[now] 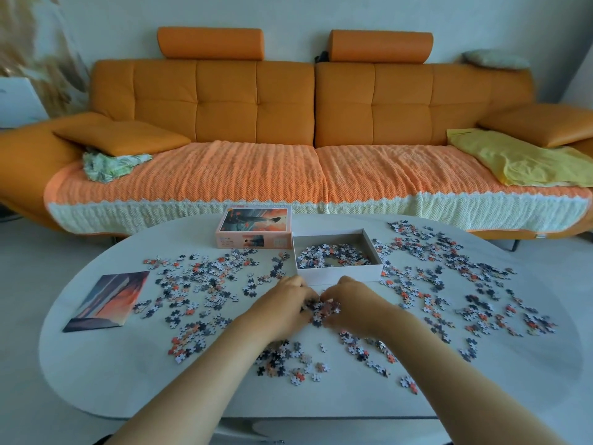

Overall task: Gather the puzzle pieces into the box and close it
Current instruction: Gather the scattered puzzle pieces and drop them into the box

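— Where are the hands?
— Both are low over the table (128, 380), just in front of the box (340, 273). The left hand (285, 305) and right hand (351, 305) face each other, with a small heap (324, 311) of pieces (449, 268) between them.
— Are the fingers open?
— No. On both hands they curl inward round the heap. The left fingers (303, 289) and right fingers (333, 292) nearly meet on its far side, close to the box's front wall. I cannot tell whether the tips touch. The heap shows in the gap between the palms.
— Is the heap lifted?
— It seems to lie on the table, but the hands hide its edges, so I cannot tell.
— And the box?
— It stands open near the table's far edge, about midway along. Pieces lie inside in a ring, with bare bottom showing at the centre. The lid (253, 228) lies just to its left, picture side up, touching the box or nearly so.
— The other pieces?
— They are scattered loose over the table, left and right of the box, and around and under the forearms. The right-hand scatter is wider.
— Anything else?
— A picture sheet (107, 300) lies flat near the table's left end, just beside the left scatter. An orange sofa (224, 101) stands behind the table.
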